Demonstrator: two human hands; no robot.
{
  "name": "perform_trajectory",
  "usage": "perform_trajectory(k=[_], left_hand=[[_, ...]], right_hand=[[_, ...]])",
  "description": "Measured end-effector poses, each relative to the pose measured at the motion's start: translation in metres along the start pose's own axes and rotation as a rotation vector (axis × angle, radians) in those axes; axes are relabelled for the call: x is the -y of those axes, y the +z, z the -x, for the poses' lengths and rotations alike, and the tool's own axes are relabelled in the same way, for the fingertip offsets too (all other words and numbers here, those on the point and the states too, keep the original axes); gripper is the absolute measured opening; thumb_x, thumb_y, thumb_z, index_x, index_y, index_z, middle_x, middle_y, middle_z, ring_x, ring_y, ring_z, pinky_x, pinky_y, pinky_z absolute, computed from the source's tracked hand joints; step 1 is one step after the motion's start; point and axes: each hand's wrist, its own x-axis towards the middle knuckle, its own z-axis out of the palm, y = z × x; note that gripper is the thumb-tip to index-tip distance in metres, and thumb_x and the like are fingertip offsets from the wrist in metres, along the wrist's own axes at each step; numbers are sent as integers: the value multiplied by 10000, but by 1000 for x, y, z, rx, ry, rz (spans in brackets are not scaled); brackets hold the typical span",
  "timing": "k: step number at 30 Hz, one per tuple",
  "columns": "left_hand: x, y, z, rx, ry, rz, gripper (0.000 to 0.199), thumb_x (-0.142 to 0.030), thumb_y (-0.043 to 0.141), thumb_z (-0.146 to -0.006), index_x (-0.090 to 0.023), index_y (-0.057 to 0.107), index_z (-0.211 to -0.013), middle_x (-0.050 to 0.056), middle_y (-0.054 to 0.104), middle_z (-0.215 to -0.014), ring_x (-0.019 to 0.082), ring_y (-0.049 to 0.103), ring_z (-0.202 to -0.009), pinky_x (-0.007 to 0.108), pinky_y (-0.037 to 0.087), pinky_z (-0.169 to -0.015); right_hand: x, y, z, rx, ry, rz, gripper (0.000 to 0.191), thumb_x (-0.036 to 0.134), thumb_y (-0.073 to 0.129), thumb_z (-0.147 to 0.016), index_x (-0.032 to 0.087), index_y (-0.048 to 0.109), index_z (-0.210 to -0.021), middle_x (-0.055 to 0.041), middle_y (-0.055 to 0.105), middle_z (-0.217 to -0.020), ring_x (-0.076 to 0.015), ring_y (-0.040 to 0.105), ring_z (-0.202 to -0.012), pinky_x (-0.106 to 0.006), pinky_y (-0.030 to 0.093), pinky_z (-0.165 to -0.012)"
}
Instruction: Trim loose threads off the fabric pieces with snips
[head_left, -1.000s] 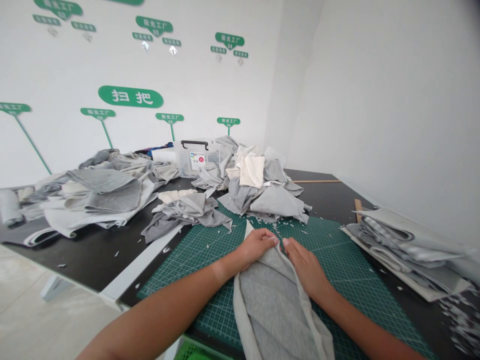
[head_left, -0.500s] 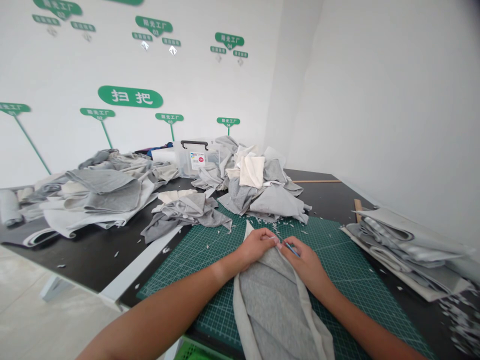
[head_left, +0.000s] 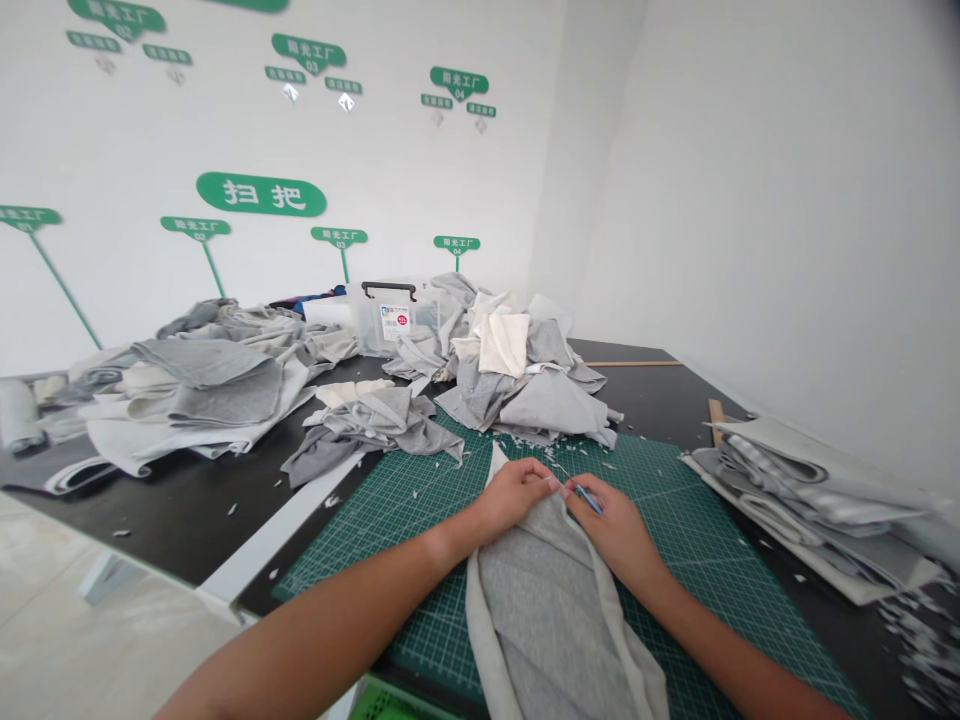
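A long piece of grey cloth (head_left: pixel 546 610) with folded edges lies over the green cutting mat (head_left: pixel 686 560) and runs down toward me. My left hand (head_left: pixel 517 495) is closed on the cloth's upper end, thumb and fingers pinched at its edge. Just to the right, my right hand (head_left: pixel 604 515) is closed round a small blue-handled tool (head_left: pixel 589 498), with its fingertips close to my left thumb at the same edge. The tool's working end is too small to make out, and my fingers hide part of it.
Grey and white cloth pieces (head_left: pixel 540 400) are heaped at the mat's far edge, with scraps around them. Another cloth heap (head_left: pixel 202 385) lies left, beside a clear plastic box (head_left: pixel 371 320). Folded cloths (head_left: pixel 810 500) are stacked right, near a wooden strip (head_left: pixel 717 415).
My right hand has shifted very slightly, and the blue tool has turned a little in its fingers. My left hand and the cloth stay nearly where they were.
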Motion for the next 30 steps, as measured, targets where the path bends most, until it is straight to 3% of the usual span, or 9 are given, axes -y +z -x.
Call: perform_trajectory(k=[3, 9, 15, 20, 24, 30], left_hand=[[2, 0, 0, -4, 10, -45, 286, -414, 683, -797, -139, 670, -874, 1, 602, -706, 103, 489, -627, 214, 336, -593], [5, 0, -2, 15, 47, -36, 229, -358, 666, -802, -139, 660, -868, 6, 613, -726, 100, 491, -622, 209, 332, -582], [5, -1, -2, -43, 31, -87, 269, -411, 664, -806, -149, 644, -866, -32, 522, -617, 85, 398, -529, 210, 274, -519], [5, -2, -2, -103, 83, -122, 248, -397, 632, -835, -154, 644, -882, -27, 528, -639, 97, 425, -563, 211, 302, -535], [5, -4, -3, -154, 100, -146, 225, -380, 620, -845, -156, 627, -857, -33, 505, -626, 101, 435, -580, 211, 331, -564], [4, -7, -5, -211, 127, -181, 226, -387, 604, -859, -163, 629, -873, -23, 518, -654, 110, 456, -613, 212, 343, -589]], right_hand=[[1, 0, 0, 12, 6, 0, 234, 413, 518, -892, 225, 655, -908, 0, 702, -888, -195, 629, -827, -260, 426, -731], [1, 3, 5, 61, 49, 102, 314, 533, 526, -884, 238, 622, -935, 32, 623, -681, -170, 566, -620, -245, 375, -584], [3, 3, 6, 46, 80, 194, 234, 461, 528, -881, 256, 620, -946, 19, 646, -703, -178, 598, -629, -241, 360, -583], [3, 1, 6, 57, 74, 312, 162, 380, 501, -882, 264, 611, -854, 16, 659, -729, -176, 593, -651, -239, 308, -576], [8, -1, 7, 118, 43, 346, 247, 413, 483, -907, 247, 576, -748, 24, 632, -691, -166, 565, -640, -240, 288, -573], [6, -3, 3, 185, -1, 266, 331, 505, 493, -913, 238, 596, -746, 34, 640, -704, -165, 578, -675, -239, 305, -590]])
